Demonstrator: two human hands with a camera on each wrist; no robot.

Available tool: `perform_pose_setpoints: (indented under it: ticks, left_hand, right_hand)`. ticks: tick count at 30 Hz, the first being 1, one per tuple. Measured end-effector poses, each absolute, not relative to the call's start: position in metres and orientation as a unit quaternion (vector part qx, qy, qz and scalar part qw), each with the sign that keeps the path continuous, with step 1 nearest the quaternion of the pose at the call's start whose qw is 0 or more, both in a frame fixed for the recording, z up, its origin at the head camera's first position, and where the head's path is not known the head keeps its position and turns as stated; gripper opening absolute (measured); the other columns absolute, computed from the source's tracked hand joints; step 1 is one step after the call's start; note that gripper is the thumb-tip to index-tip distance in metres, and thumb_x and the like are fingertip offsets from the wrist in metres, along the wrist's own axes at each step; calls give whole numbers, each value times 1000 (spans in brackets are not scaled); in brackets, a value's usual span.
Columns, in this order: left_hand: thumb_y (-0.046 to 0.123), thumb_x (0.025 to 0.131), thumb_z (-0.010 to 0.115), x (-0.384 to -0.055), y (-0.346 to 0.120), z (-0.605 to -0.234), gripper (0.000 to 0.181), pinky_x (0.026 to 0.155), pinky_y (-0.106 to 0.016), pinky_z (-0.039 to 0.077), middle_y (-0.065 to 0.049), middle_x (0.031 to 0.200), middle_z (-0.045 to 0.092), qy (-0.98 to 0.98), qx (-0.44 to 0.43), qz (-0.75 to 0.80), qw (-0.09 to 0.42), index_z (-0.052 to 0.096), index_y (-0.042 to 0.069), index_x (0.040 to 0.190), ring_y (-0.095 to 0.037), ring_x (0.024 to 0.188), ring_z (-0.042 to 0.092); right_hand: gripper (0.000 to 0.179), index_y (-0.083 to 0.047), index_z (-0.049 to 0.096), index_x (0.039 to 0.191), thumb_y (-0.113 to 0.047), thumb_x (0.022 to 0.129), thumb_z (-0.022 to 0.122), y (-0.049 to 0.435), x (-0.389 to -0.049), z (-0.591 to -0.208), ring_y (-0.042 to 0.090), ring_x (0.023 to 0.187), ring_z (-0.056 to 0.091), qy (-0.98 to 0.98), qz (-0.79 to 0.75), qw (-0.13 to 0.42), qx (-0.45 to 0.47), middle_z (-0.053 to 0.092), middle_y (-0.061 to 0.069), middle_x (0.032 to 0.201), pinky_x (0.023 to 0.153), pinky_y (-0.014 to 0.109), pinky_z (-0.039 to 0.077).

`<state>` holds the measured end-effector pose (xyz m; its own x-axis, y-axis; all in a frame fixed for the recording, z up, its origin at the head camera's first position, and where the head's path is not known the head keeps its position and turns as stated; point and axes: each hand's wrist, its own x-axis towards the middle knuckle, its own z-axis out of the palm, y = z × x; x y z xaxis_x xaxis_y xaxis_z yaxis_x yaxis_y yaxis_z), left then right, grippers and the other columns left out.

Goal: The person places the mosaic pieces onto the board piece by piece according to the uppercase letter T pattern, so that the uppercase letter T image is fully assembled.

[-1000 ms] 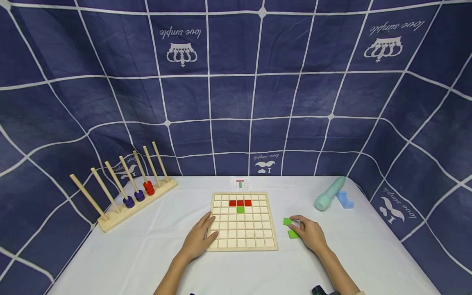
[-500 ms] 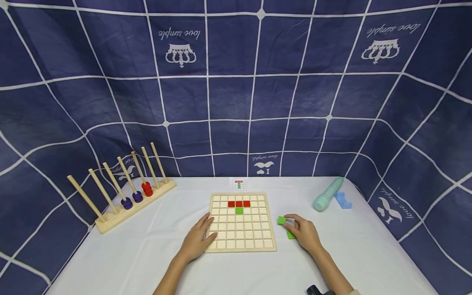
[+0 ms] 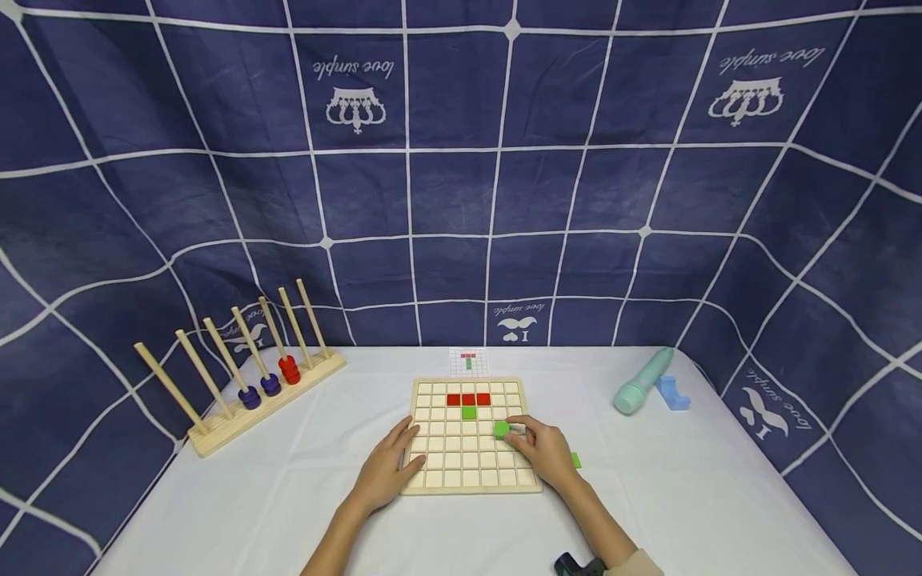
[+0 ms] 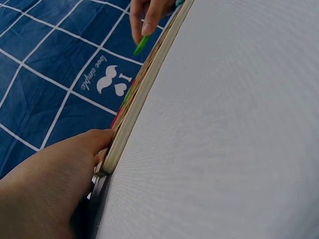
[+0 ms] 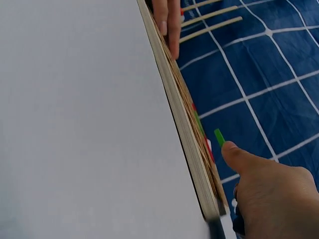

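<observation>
In the head view, a wooden grid board [image 3: 452, 456] lies on the white table. My left hand [image 3: 385, 468] rests along its left edge, fingers and thumb extended onto the rim. My right hand [image 3: 545, 454] pinches a green square tile [image 3: 501, 430] over the board's right half; the right wrist view has this tile [image 5: 219, 136] at the thumb tip, raised above the grid. Set into the board are a row of red tiles [image 3: 468, 399] and, below its middle, a green tile [image 3: 469, 414]. Another green tile [image 3: 575, 461] lies right of the board, partly hidden by my right hand.
A small printed card [image 3: 468, 362] with a red and green T pattern lies behind the board. A wooden peg rack [image 3: 270, 404] with red and purple rings stands left. A teal microphone-shaped object [image 3: 641, 382] and a light blue stand [image 3: 673, 394] are right. Blue checked cloth hangs behind.
My right hand has picked up a green tile from the table and carried it left over the board. My left hand stays at the board's left edge.
</observation>
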<state>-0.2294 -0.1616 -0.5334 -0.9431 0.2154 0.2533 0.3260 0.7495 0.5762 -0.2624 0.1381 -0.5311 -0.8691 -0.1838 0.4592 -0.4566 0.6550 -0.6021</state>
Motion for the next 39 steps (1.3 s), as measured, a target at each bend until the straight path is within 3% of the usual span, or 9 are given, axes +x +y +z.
perform_pose_setpoints:
  ticks: [15,39]
  left_hand:
    - [35,90,59,-228,-161,-535,56,97,-57,33,-12,146,31,-929,-153,-324,94,46,5,135,-39,127,36]
    - [36,89,60,-230,-162,-534,57,98,-56,32,-10,147,31,-928,-152,-327,96,46,6,135,-38,127,35]
  right_hand:
    - [27,-15,69,103,-30,81,71,92,-277,-535,-2,42,28,-888,365,182,213,36,-15,50,38,18,26]
    - [27,-16,69,104,-31,81,71,84,-280,-532,1,42,30,-911,329,156,191,37,-14,49,39,19,26]
